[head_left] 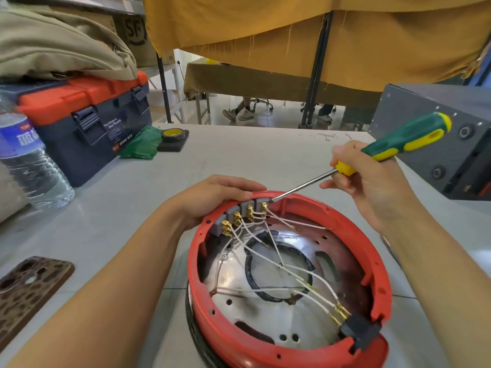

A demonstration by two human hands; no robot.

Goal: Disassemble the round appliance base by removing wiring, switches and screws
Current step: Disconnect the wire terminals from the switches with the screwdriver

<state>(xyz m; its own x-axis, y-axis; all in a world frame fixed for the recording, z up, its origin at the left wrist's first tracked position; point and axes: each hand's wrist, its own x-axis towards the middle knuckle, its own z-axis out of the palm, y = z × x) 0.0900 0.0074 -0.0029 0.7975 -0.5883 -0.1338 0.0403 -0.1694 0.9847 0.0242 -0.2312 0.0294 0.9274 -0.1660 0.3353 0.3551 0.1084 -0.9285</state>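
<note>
On the worktop: we see the worktop (239, 155) carrying a toolbox (87, 120), a water bottle (29, 166) and a phone (26, 290), all pushed to the left, we judge to keep the centre free for the job.
Appliance base: the round red base (289, 349) lies open side up just before us, so its white wiring (287, 266) and metal plate face the camera.
Left hand: our left hand (215, 197) is cupped over the far rim, its grip pressed against the outside behind the switches, apparently bracing against the tool's push.
Right hand: our right hand (364, 179) has its grip pinched round the screwdriver (393, 144) near the shaft, for fine control.
Switches: grey switches (239, 211) sit in a row inside the far rim, brass terminals facing inward.
Tip: the blade meets the rightmost switch, likely to pry it free.
</note>
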